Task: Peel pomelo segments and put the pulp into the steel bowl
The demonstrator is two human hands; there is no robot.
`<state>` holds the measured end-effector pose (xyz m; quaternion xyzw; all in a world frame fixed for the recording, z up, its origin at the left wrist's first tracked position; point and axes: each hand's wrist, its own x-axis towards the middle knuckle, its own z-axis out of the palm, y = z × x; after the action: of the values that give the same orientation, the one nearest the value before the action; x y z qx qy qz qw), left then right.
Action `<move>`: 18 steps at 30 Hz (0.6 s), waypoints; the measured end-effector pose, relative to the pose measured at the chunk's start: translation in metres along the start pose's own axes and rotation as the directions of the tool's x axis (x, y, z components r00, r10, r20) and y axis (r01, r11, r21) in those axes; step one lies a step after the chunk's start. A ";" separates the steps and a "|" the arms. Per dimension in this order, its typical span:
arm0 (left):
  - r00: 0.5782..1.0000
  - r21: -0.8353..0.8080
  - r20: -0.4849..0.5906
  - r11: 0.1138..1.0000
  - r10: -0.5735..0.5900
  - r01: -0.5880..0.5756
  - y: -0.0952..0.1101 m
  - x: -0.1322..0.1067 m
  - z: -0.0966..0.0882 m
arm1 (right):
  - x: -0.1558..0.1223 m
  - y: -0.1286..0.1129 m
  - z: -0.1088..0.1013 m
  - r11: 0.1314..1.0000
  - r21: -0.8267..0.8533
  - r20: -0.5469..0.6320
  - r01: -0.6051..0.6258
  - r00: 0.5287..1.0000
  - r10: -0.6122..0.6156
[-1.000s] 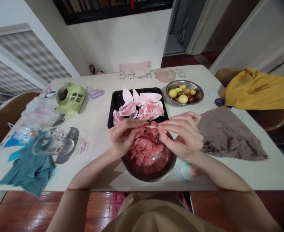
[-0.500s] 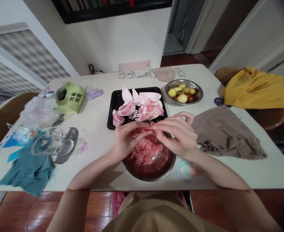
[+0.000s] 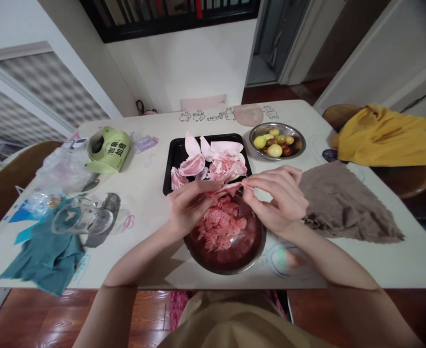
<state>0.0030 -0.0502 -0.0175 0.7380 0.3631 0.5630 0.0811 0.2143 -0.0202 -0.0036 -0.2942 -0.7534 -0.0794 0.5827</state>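
Note:
Between my two hands a pink pomelo segment [image 3: 231, 187] is stretched over the far rim of a steel bowl [image 3: 231, 271]. My left hand [image 3: 189, 205] pinches its left end, fingers closed. At the other end, the thumb and fingertips of my right hand [image 3: 276, 198] are closed on the pale membrane. Peeled pomelo pulp [image 3: 222, 224] in loose red-pink pieces lies in the bowl below. Just beyond my hands, a black tray [image 3: 173, 154] carries unpeeled wedges [image 3: 192, 165], pale rind pieces [image 3: 192, 144] and a heap of torn membrane [image 3: 225, 166].
A steel bowl of small fruit [image 3: 276, 142] stands at the back right. Nearer lies a brown cloth [image 3: 347, 203]; a yellow cloth [image 3: 383, 137] hangs over a chair. Leftward are a green box [image 3: 109, 150], a clear plastic bag [image 3: 63, 169], a glass pitcher [image 3: 82, 217] and a teal cloth [image 3: 48, 261].
My right hand has moved slightly right, away from my left, and the membrane now shows stretched between them. The whole view has shifted slightly.

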 end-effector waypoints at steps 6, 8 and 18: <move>0.991 0.019 -0.048 0.992 0.126 -0.126 -0.005 0.002 0.001 | 0.001 0.004 0.003 0.993 -0.053 -0.013 0.107 0.994 -0.107; 0.989 0.026 -0.046 0.990 0.142 -0.141 -0.005 0.002 0.001 | 0.001 0.004 0.005 0.989 -0.010 -0.005 0.144 0.990 -0.144; 0.944 0.093 0.070 0.941 0.321 -0.327 -0.004 0.000 -0.002 | -0.004 -0.002 -0.001 0.972 -0.064 0.125 0.227 0.968 -0.218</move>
<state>-0.0004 -0.0478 -0.0184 0.8058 0.2632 0.5289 -0.0412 0.2148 -0.0237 -0.0068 -0.2343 -0.8110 -0.1561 0.5129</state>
